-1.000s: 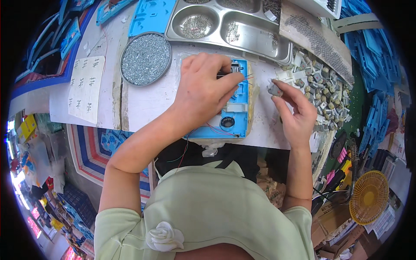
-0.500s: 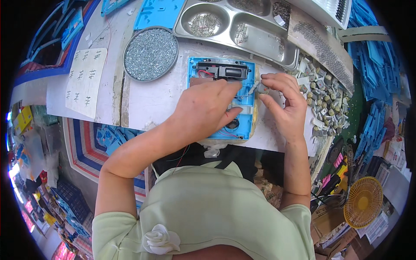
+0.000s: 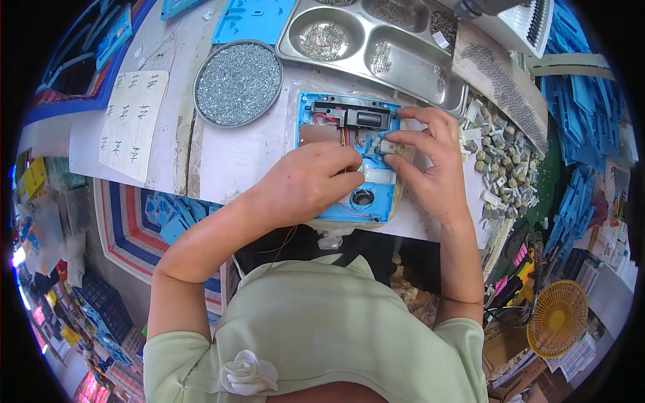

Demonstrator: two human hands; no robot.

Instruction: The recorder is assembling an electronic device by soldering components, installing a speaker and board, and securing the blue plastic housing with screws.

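Observation:
A blue plastic casing [image 3: 381, 199] lies open on the table before me, with a black module [image 3: 369, 119], a brown board [image 3: 317, 134], coloured wires and a small round speaker [image 3: 362, 197] inside. My left hand [image 3: 312, 178] rests over its middle, thumb and fingertips pinched together near the wires; what they hold is hidden. From the right, my right hand [image 3: 433, 148] grips a small grey-white part [image 3: 386, 146] between thumb and fingers, set against the casing's right side.
Left of the casing stands a round dish of screws [image 3: 238, 82]. Behind are a metal compartment tray [image 3: 396, 84] with small hardware and a blue panel [image 3: 245, 23]. On the right lie a heap of small grey-white parts [image 3: 500, 161] and a board of dark pieces [image 3: 497, 80].
My right hand has brought the small grey-white part leftward into the casing. The left hand has drawn back slightly left and down, its thumb and fingers now closer together.

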